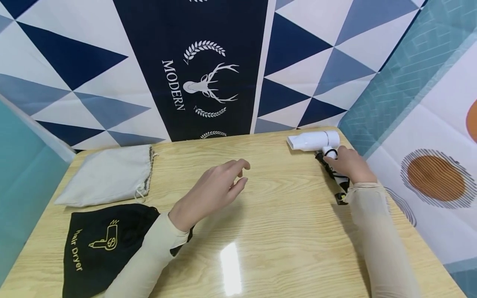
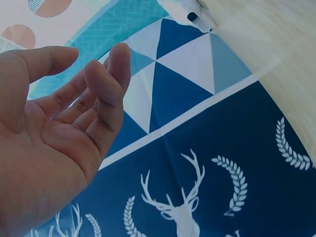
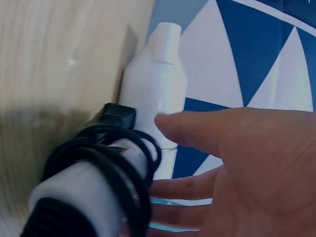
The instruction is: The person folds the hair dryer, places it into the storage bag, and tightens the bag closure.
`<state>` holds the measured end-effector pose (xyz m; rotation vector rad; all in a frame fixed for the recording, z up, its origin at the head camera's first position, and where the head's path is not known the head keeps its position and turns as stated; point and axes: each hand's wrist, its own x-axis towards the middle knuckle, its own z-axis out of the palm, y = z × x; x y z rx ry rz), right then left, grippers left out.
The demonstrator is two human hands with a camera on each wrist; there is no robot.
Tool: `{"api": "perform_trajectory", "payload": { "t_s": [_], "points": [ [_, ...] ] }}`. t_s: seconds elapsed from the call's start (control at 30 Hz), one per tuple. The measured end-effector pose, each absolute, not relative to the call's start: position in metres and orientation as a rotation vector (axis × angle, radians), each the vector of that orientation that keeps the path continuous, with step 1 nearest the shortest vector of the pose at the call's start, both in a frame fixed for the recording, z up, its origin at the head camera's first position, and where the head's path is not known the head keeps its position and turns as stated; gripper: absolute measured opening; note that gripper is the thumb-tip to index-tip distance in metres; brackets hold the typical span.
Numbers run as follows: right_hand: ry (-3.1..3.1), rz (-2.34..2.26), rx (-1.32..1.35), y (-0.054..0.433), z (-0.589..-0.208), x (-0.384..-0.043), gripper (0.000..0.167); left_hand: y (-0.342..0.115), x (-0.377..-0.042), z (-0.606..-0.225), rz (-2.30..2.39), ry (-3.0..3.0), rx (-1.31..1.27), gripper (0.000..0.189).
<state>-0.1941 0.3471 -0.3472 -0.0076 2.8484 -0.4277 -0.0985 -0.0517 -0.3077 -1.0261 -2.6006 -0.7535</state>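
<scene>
A white hair dryer (image 1: 311, 140) lies at the far right corner of the table, black cord (image 3: 118, 163) wound about its handle. My right hand (image 1: 350, 163) is at that handle. In the right wrist view, the thumb (image 3: 192, 129) stretches out toward the dryer's body and the other fingers (image 3: 182, 190) run straight, partly hidden behind the handle; the grip is not closed. My left hand (image 1: 214, 188) hovers above the middle of the table with fingers loosely bent and nothing in it, as the left wrist view also shows.
On the left lie a pale drawstring bag (image 1: 108, 176) and, nearer me, a black pouch (image 1: 93, 265) marked Hair Dryer, partly covered by my left sleeve. Patterned cloth walls (image 1: 294, 54) enclose the wooden table (image 1: 275, 231) at the back and both sides.
</scene>
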Motion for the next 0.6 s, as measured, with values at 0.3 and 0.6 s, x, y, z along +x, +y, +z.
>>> {"api": "perform_trajectory", "payload": {
  "t_s": [0.3, 0.6],
  "points": [
    [2.764, -0.420, 0.073, 0.352, -0.360, -0.199, 0.055, -0.028, -0.130, -0.310, -0.775, -2.702, -1.044, 0.020],
    [2.758, -0.447, 0.062, 0.352, -0.360, -0.201, 0.050, 0.003, -0.168, -0.317, -0.742, -2.853, -1.015, 0.023]
  ]
}}
